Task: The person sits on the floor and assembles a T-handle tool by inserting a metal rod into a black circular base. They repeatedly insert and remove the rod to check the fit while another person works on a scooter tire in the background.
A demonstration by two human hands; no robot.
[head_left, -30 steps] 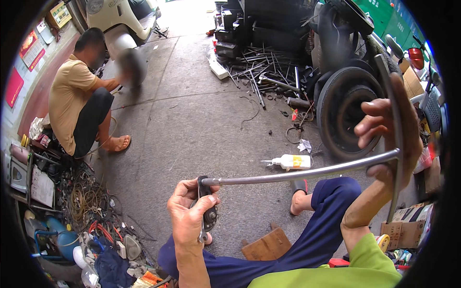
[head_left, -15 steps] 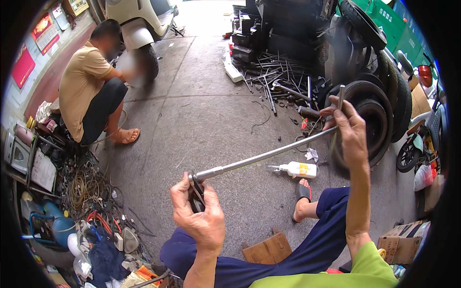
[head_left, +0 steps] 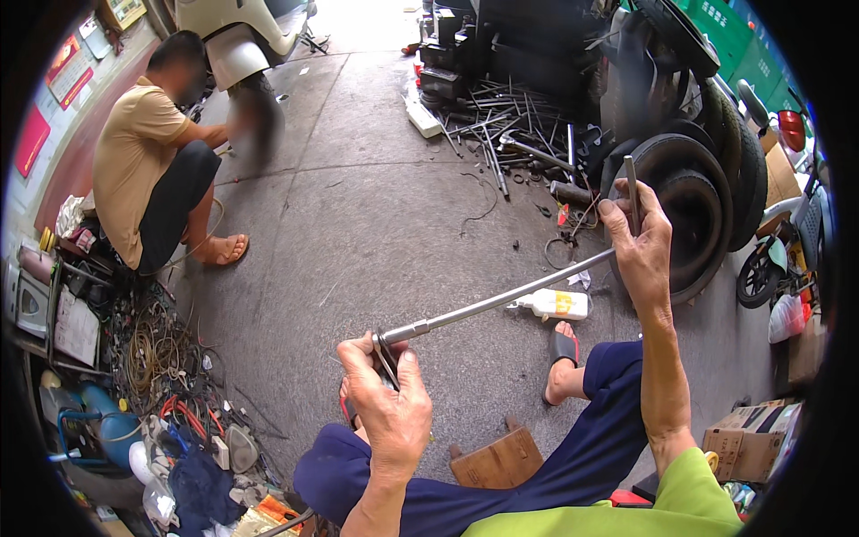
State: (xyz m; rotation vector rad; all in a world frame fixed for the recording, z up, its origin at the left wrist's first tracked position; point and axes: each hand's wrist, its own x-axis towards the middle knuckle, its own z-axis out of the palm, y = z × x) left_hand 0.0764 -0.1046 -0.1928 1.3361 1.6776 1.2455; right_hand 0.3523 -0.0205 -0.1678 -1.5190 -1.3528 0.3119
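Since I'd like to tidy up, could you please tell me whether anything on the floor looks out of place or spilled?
An orange-labelled white plastic bottle lies on its side on the grey concrete floor instead of standing upright; no spill shows. Farther off, thin grey metal rods lie untidily crossed.

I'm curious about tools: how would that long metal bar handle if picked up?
Probably stiff: the bar spans from left hand to right hand without visible sag. Likely fairly heavy, being long and metallic. Laid down, it probably wouldn't roll far, given the crossbar at its right end.
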